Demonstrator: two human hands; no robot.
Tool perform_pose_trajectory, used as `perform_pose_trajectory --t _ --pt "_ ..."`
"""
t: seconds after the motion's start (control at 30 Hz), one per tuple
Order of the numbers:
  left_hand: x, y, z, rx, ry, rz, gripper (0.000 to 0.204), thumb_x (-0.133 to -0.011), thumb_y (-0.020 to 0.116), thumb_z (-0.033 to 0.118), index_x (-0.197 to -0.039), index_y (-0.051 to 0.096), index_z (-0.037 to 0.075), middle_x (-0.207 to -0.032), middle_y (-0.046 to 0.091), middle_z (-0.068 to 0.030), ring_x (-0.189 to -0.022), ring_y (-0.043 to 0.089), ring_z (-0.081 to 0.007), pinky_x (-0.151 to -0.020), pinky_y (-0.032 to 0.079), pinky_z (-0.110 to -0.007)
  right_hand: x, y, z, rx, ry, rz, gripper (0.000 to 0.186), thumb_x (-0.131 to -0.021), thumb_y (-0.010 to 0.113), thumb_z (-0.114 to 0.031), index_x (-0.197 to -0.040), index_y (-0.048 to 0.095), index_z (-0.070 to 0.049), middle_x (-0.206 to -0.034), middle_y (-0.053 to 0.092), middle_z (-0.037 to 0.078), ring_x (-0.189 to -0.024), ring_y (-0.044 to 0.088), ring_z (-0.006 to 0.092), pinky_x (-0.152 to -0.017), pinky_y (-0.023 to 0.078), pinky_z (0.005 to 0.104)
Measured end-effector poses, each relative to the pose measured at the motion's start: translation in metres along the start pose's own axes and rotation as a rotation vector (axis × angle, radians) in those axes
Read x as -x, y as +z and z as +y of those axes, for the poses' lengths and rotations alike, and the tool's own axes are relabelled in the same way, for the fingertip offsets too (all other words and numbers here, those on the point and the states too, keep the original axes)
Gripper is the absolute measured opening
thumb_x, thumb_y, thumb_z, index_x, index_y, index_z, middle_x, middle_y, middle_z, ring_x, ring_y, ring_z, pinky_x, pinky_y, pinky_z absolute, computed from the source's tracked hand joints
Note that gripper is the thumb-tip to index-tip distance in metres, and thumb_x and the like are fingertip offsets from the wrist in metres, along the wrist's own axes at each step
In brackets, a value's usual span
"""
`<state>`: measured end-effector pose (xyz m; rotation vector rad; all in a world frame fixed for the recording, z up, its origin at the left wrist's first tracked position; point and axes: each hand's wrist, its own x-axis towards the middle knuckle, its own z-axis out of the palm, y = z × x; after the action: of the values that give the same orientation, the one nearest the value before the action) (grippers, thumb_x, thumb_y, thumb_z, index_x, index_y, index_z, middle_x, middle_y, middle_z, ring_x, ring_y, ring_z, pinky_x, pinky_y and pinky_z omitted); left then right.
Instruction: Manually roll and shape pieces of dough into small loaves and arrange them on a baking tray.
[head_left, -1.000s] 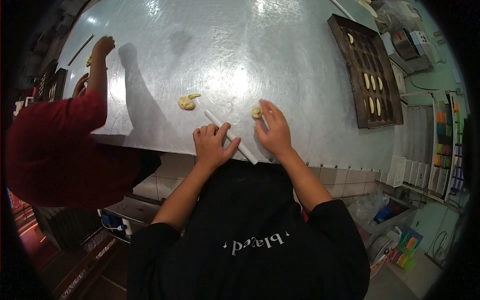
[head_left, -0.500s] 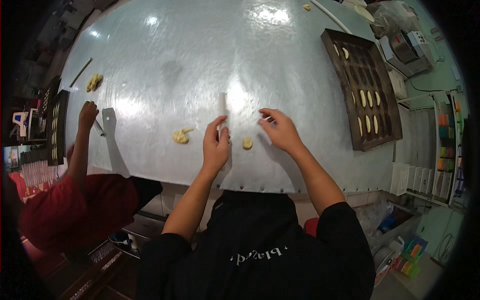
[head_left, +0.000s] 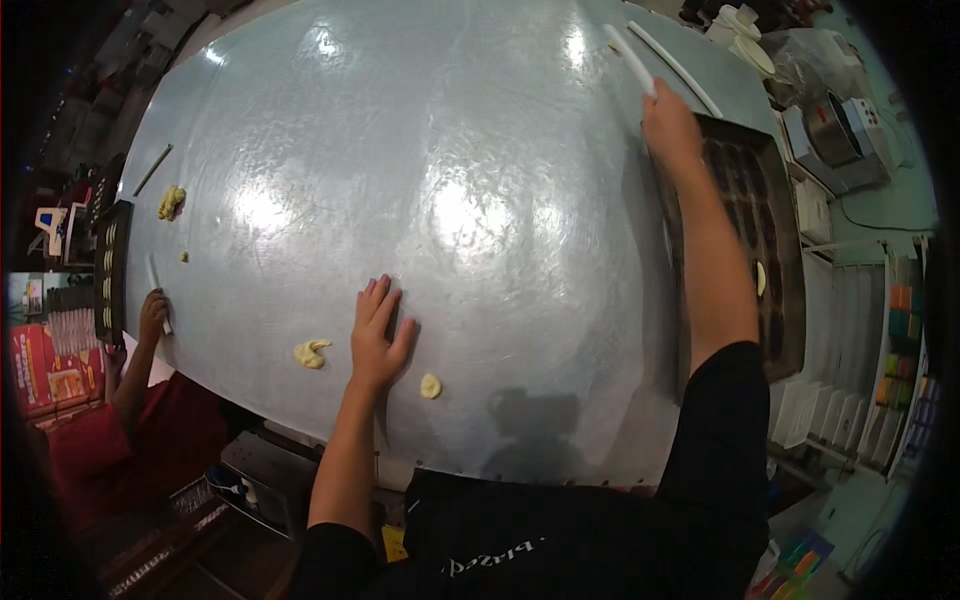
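Note:
My right hand (head_left: 672, 125) reaches to the far right, closed around the near end of a white rod (head_left: 628, 58). A second white rod (head_left: 680, 75) lies on the metal table (head_left: 520, 320) just right of it. My left hand (head_left: 378, 335) rests on the table with fingers stretched out, holding nothing. On its left sits an irregular lump of pale yellow dough (head_left: 312, 354). A small round dough piece (head_left: 430, 386) lies to its lower right. Beneath my right arm is a dark tray with moulded hollows (head_left: 790, 250), partly hidden, one dough strip (head_left: 761, 279) visible.
At the left, a co-worker's hand (head_left: 153, 312) holds another white rod. Near it are more dough (head_left: 171, 203), a thin dark rod (head_left: 153, 169) and a dark tray with dough strips (head_left: 122, 220). A metal machine (head_left: 838, 130) stands beyond the right tray.
My right hand has swung from the middle to the far right and grips a white rod there. The rod beside my left hand is gone from that spot. My left hand's fingers have spread flat.

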<state>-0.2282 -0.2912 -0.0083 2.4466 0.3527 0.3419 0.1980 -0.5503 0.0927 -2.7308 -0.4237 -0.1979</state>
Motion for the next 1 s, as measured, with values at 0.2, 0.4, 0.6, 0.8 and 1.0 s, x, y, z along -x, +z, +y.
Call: perform_pose_trajectory --t 0.2,0.4,0.6,0.8,1.0 --pt "-0.011 0.003 0.026 -0.197 -0.032 -0.069 0.062 -0.078 0.064 0.035 -0.131 0.055 0.005 -0.146 0.044 -0.0165 -0.135 0.038 -0.0384 -0.113 0.02 -0.054 -0.08 0.058 0.003 0.014 0.205 -0.067 0.05 -0.096 0.043 -0.017 -0.141 0.034 0.002 -0.113 0.062 0.027 -0.103 0.064 0.0402 -0.084 0.053 0.047" --pt "-0.007 0.0 0.023 -0.235 -0.032 -0.082 0.062 -0.078 0.062 0.037 -0.131 0.055 0.006 -0.145 0.045 -0.0167 -0.135 0.039 -0.0379 -0.112 0.021 -0.054 -0.085 0.094 -0.017 -0.054 0.292 -0.118 0.05 -0.093 0.045 -0.013 -0.137 0.034 0.009 -0.113 0.061 0.031 -0.103 0.064 0.0415 -0.084 0.054 0.0462" --pt "-0.012 0.003 0.03 -0.236 -0.035 -0.081 0.062 -0.079 0.061 0.038 -0.132 0.055 0.006 -0.144 0.046 -0.0163 -0.134 0.04 -0.0368 -0.112 0.022 -0.053 -0.081 0.088 -0.002 -0.227 0.258 -0.01 0.044 -0.094 0.042 -0.017 -0.13 0.039 0.008 -0.105 0.062 0.033 -0.098 0.064 0.0445 -0.085 0.052 0.0477" --pt "-0.006 0.001 0.031 -0.264 -0.04 -0.06 0.061 -0.081 0.06 0.04 -0.132 0.055 0.007 -0.145 0.046 -0.0148 -0.135 0.04 -0.0357 -0.112 0.023 -0.052 -0.052 0.073 -0.015 -0.371 0.205 0.169 0.041 -0.094 0.042 -0.02 -0.126 0.044 0.006 -0.101 0.065 0.031 -0.097 0.064 0.0447 -0.085 0.051 0.0476" --pt "-0.006 0.002 0.034 -0.263 -0.075 -0.059 0.059 -0.08 0.061 0.036 -0.131 0.056 0.007 -0.144 0.046 -0.0144 -0.135 0.04 -0.0345 -0.112 0.023 -0.05 -0.097 0.043 0.02 0.053 0.267 0.001 0.032 -0.094 0.047 -0.019 -0.118 0.061 -0.003 -0.109 0.066 0.023 -0.102 0.064 0.0412 -0.085 0.052 0.0474"
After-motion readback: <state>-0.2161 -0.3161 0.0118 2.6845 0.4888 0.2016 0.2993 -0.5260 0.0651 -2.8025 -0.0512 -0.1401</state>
